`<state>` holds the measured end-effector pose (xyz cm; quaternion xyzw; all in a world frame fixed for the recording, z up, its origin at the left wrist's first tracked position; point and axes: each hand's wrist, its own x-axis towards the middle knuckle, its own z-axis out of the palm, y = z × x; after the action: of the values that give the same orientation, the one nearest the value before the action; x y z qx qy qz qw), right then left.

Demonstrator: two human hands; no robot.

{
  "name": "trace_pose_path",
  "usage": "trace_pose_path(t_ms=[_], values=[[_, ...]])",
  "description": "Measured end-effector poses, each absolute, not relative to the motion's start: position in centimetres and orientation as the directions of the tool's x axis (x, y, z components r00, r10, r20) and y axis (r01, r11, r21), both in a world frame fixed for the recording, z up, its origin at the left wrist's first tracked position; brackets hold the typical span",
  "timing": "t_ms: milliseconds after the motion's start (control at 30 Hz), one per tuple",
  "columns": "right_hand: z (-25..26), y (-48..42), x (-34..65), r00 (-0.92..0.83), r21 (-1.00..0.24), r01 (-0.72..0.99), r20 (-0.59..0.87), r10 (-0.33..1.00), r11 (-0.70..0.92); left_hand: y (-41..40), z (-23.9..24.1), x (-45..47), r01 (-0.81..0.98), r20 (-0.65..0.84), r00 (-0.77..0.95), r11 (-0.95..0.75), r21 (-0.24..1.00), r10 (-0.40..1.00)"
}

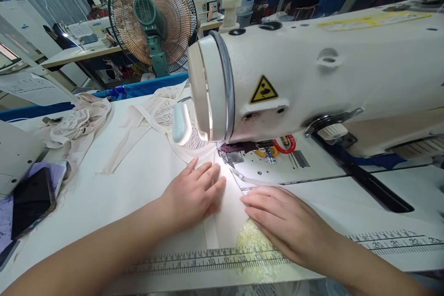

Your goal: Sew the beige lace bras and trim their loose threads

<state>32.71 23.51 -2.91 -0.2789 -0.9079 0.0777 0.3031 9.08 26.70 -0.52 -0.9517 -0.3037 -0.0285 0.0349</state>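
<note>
My left hand point(194, 194) lies flat with fingers stretched out on pale beige fabric point(222, 222), just left of the needle area of a white sewing machine point(312, 69). My right hand point(284, 222) lies flat too, fingers together, pressing the fabric and a piece of pale yellow lace point(251, 245) under its palm. The fabric runs forward under the presser foot point(225, 155), which is brightly lit. Lace-trimmed fabric point(166, 115) trails out behind the machine head.
A heap of beige garments point(79, 125) lies at the left. A dark phone point(31, 201) rests at the left edge. A green standing fan point(152, 18) is behind the table. A ruler scale point(194, 261) is printed along the front edge. Other sewing stations stand far back.
</note>
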Motion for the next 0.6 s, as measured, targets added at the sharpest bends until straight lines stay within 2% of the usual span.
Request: trace_pose_path(t_ms=[100,200,333,600], values=[[-2.8,23.5,32.7,-0.658,-0.311,0.457,0.512,0.552,0.833,26.7,-0.2,9.2,0.496,0.181,0.862,-0.861,-0.108,0.474],[-2.6,23.5,32.6,-0.671,-0.295,0.457,0.505,0.543,0.839,26.2,0.1,9.7,0.411,0.230,0.893,-0.909,-0.067,0.387],[-2.6,23.5,32.7,-0.680,-0.289,0.462,0.490,0.545,0.838,25.4,-0.1,10.1,0.369,0.146,0.919,-0.929,0.009,0.366],[-2.7,23.5,32.8,-0.681,-0.285,0.468,0.486,0.548,0.836,26.0,-0.5,9.7,0.330,0.056,0.942,-0.944,0.013,0.330]])
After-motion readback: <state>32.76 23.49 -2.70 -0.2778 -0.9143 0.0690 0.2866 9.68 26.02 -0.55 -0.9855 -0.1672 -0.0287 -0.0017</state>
